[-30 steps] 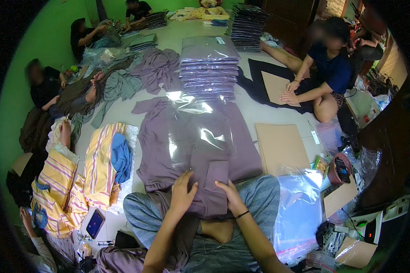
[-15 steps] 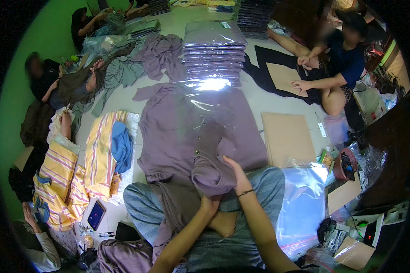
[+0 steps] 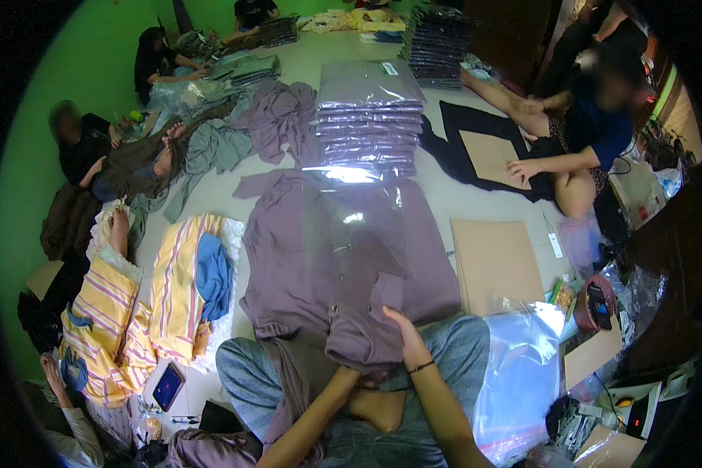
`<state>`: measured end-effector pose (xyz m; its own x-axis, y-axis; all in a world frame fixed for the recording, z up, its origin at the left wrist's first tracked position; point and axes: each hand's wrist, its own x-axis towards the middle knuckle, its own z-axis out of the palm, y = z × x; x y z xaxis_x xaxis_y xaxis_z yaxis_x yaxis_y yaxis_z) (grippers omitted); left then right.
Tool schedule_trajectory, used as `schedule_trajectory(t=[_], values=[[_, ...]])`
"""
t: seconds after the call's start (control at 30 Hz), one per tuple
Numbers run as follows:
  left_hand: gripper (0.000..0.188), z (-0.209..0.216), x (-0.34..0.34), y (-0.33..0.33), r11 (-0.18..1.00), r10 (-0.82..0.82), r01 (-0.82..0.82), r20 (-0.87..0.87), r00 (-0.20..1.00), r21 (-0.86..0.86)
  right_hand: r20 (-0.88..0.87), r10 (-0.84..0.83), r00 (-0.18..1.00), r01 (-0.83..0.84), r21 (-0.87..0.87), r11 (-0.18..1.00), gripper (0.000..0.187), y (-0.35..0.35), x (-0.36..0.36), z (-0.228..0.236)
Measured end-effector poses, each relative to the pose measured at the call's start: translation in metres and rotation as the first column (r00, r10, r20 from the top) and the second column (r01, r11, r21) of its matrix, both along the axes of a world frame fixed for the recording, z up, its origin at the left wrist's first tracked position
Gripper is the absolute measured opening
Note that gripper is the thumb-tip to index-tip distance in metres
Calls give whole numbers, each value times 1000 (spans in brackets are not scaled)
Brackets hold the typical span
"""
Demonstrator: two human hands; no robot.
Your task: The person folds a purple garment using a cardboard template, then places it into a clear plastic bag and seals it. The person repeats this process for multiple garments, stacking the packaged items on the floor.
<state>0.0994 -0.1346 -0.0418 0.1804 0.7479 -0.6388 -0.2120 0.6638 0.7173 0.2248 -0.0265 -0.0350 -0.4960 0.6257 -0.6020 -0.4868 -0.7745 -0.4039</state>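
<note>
A folded mauve buttoned garment (image 3: 359, 331) is between my hands, just above my crossed legs. My right hand (image 3: 404, 334) grips its right side, thumb on top and the other fingers hidden behind. From below, my left hand (image 3: 366, 377) holds the near edge, its fingers mostly covered by the cloth. A clear plastic bag (image 3: 351, 218) reaches away from the garment and reflects light; how far the cloth sits inside it, I cannot tell. Under the bag another mauve garment (image 3: 277, 249) lies spread on the floor, with more mauve cloth draped over my left leg.
A stack of bagged mauve garments (image 3: 370, 117) stands ahead. To my right lie brown cardboard sheets (image 3: 499, 261) and clear plastic bags (image 3: 516, 382). Yellow striped garments (image 3: 183, 273) and a phone (image 3: 168, 387) are at left. A person (image 3: 600, 132) works over black cloth at right; others sit at left.
The folded garment now lies flatter, its upper part turned away from me under the plastic. My view has tilted up slightly. The person at right has drawn one hand back from the cardboard.
</note>
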Motion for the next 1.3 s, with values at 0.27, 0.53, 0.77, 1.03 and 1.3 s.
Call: schedule_trajectory(t=[0.27,0.53,0.77,1.03,1.3], values=[[28,99,-102,62,828,-66,500,-842,536,254,83,-105,991,91,161,983,45,0,4,-27],[48,21,-64,191,322,216,797,-859,464,511,204,-101,974,43,272,961,48,-1,5,-23],[33,1,-67,200,399,162,773,-868,470,493,235,-22,972,-28,207,978,51,5,7,-13],[31,58,-51,138,231,466,840,-813,349,492,195,-80,977,7,350,937,47,-6,-7,20],[34,110,-63,87,169,411,741,-730,546,650,146,-117,982,41,444,895,41,-37,-10,58]])
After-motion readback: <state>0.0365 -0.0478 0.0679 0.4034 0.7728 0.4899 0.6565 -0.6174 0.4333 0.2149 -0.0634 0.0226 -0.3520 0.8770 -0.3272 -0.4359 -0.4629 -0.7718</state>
